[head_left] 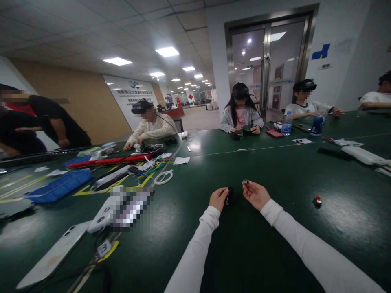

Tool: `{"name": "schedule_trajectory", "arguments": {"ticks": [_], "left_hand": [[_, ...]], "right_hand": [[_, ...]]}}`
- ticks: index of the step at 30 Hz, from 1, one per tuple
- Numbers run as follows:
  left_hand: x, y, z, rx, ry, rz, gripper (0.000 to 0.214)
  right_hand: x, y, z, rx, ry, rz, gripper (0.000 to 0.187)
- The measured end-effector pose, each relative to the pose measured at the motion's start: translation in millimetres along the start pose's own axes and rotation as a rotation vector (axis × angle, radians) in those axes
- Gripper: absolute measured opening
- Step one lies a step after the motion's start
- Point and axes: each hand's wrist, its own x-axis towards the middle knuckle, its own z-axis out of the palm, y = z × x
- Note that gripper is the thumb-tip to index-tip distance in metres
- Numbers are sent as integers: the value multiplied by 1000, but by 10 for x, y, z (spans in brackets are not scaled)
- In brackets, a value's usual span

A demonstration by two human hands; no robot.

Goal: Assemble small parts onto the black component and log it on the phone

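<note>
My left hand [218, 198] is closed around a small black part [229, 196], held just above the dark green table [275, 228]. A little to its right, my right hand [255, 193] pinches a tiny dark piece [245, 182] between thumb and fingertips. The two hands are close together but apart. Both arms wear white sleeves. A small red and black part [317, 201] lies on the table to the right of my right hand.
To the left lie a phone [53, 255], a white device [104, 213], cables, a blue tray [59, 186] and a white cable coil [163, 177]. Several people sit around the far side. Water bottles [286, 123] stand at the back right.
</note>
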Motion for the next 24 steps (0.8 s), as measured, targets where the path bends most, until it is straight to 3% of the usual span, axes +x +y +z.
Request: {"name": "schedule_trajectory", "arguments": {"ticks": [8, 13, 18, 24], "left_hand": [[13, 16, -22, -75, -21, -50, 34], [47, 25, -267, -153, 38, -80, 35], [-3, 10, -821, -104, 274, -105, 35], [-327, -138, -1791, 202, 590, -111, 31]], "right_hand": [[-5, -14, -12, 13, 11, 15, 8], [-23, -24, -5, 7, 13, 12, 9], [-30, -27, -11, -26, 18, 0, 10], [-18, -6, -33, -83, 12, -21, 9]]}}
